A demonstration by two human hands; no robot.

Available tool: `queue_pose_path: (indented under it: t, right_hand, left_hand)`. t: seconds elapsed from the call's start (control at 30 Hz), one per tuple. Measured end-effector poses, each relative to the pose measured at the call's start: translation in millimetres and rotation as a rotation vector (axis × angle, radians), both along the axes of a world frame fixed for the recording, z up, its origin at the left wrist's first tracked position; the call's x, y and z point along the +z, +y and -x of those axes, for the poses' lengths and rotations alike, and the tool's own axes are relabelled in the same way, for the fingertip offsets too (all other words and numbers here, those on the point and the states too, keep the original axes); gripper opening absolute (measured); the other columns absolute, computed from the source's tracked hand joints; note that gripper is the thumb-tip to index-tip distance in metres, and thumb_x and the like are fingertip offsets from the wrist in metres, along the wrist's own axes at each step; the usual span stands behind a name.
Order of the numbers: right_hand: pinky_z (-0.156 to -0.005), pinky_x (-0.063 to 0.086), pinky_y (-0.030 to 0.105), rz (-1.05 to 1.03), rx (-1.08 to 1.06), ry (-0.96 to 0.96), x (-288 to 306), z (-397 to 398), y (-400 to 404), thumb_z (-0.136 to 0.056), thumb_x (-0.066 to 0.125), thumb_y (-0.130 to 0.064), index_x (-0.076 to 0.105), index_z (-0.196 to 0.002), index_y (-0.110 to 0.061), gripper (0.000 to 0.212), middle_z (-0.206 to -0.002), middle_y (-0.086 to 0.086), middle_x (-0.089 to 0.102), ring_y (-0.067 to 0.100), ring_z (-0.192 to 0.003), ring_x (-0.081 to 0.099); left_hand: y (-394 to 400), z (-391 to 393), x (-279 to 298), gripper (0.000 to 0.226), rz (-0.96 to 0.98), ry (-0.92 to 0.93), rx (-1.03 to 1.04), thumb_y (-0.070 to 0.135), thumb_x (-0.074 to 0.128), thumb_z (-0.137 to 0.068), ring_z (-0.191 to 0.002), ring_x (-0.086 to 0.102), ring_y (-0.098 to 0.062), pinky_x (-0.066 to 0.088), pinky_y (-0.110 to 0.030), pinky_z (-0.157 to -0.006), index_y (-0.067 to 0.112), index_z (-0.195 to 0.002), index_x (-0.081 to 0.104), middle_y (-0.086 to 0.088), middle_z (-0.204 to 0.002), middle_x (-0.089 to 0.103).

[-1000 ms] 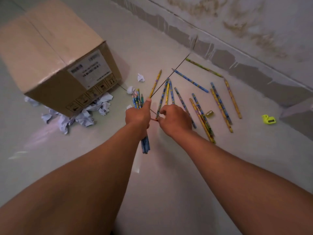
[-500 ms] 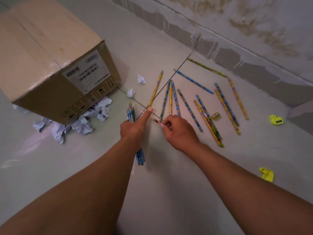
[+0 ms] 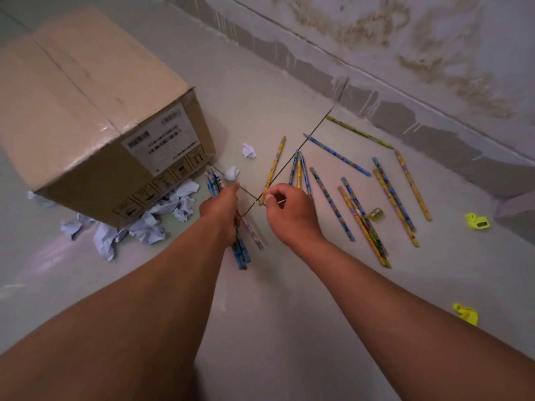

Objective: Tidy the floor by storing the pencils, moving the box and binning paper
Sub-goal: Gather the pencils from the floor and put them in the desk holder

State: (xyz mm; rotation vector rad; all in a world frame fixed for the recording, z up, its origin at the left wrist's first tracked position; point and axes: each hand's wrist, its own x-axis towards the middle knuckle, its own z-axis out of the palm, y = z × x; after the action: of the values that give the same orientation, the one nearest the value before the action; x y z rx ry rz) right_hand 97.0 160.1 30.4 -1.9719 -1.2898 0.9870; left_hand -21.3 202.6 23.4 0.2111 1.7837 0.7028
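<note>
My left hand [image 3: 221, 214] is shut on a bundle of blue patterned pencils [image 3: 241, 254], with a pinkish pencil [image 3: 256, 235] lying against the bundle's right side. My right hand [image 3: 291, 217] pinches thumb and forefinger at the near end of a yellow pencil [image 3: 275, 164] that lies flat on the floor. Several more blue and yellow pencils [image 3: 389, 198] are scattered to the right. A big taped cardboard box [image 3: 86, 111] stands at the left. Crumpled white paper [image 3: 150, 224] is heaped at its near corner, and two small paper balls [image 3: 232, 172] lie beside it.
A small yellow sharpener [image 3: 375, 214] lies among the pencils. Two bright yellow-green items [image 3: 477, 222] [image 3: 466, 314] sit on the floor at the right. A stained wall [image 3: 376, 39] runs along the back, and a grey object [image 3: 516, 205] is at the right edge.
My right hand passed the pinkish pencil over to the left hand's bundle, then moved forward to the yellow pencil's near end. The left hand has kept its grip on the bundle.
</note>
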Motion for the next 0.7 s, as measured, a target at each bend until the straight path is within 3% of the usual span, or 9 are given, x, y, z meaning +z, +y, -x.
queue_pose_path:
  t: [0.13, 0.3, 0.4, 0.53, 0.6, 0.7]
  right_hand:
    - [-0.071, 0.047, 0.028, 0.063, -0.154, -0.200, 0.7, 1.0, 12.1, -0.090, 0.057, -0.033, 0.069, -0.087, -0.022, 0.016, -0.090, -0.005, 0.071, 0.020, -0.087, 0.065]
    - [-0.075, 0.050, 0.031, 0.081, -0.149, -0.254, -11.8, 19.6, 34.2, -0.086, 0.063, -0.044, 0.068, -0.098, -0.023, 0.025, -0.099, -0.005, 0.070, 0.022, -0.094, 0.065]
    - [-0.080, 0.046, 0.032, 0.096, -0.111, -0.309, -17.5, 26.5, 37.7, -0.087, 0.065, -0.041, 0.064, -0.113, -0.025, 0.030, -0.113, -0.002, 0.065, 0.024, -0.103, 0.062]
    - [-0.077, 0.044, 0.035, 0.143, -0.069, -0.488, -20.1, 26.5, 33.6, -0.093, 0.054, -0.024, 0.062, -0.108, -0.019, 0.017, -0.111, 0.005, 0.063, 0.032, -0.104, 0.062]
    - [-0.079, 0.045, 0.036, 0.162, -0.050, -0.529, -17.1, 25.4, 29.6, -0.094, 0.052, -0.020, 0.063, -0.107, -0.018, 0.017, -0.111, 0.007, 0.065, 0.033, -0.105, 0.062]
    - [-0.081, 0.045, 0.035, 0.204, -0.055, -0.522, -12.1, 21.1, 23.6, -0.092, 0.054, -0.023, 0.066, -0.105, -0.017, 0.018, -0.109, 0.009, 0.066, 0.034, -0.104, 0.063]
  left_hand:
    - [9.7, 11.7, -5.2, 0.036, -0.024, -0.021, -0.022, 0.044, 0.070, -0.086, -0.052, 0.046, -0.019, 0.041, -0.028, -0.054, 0.013, -0.079, 0.054, -0.006, -0.063, 0.052]
    - [9.3, 16.9, -7.2, 0.049, -0.059, -0.011, -0.099, 0.053, 0.071, -0.084, -0.051, 0.048, -0.020, 0.044, -0.028, -0.055, 0.014, -0.064, 0.047, -0.006, -0.057, 0.051]
    - [2.7, 21.5, -5.2, 0.048, -0.080, 0.046, -0.128, 0.052, 0.070, -0.085, -0.047, 0.046, -0.020, 0.040, -0.027, -0.055, 0.013, -0.064, 0.051, -0.001, -0.047, 0.051]
    - [-0.7, 26.9, -3.7, 0.051, -0.094, 0.065, -0.146, 0.053, 0.076, -0.080, -0.042, 0.039, -0.018, 0.034, -0.026, -0.051, 0.013, -0.059, 0.051, 0.005, -0.032, 0.045]
    - [0.3, 24.6, -0.7, 0.050, -0.091, 0.084, -0.170, 0.051, 0.078, -0.078, -0.043, 0.039, -0.017, 0.034, -0.025, -0.050, 0.012, -0.062, 0.052, 0.004, -0.036, 0.048]
    - [3.9, 17.7, 1.0, 0.053, -0.081, 0.089, -0.199, 0.054, 0.083, -0.070, -0.048, 0.046, -0.017, 0.037, -0.023, -0.047, 0.006, -0.080, 0.061, -0.005, -0.060, 0.057]
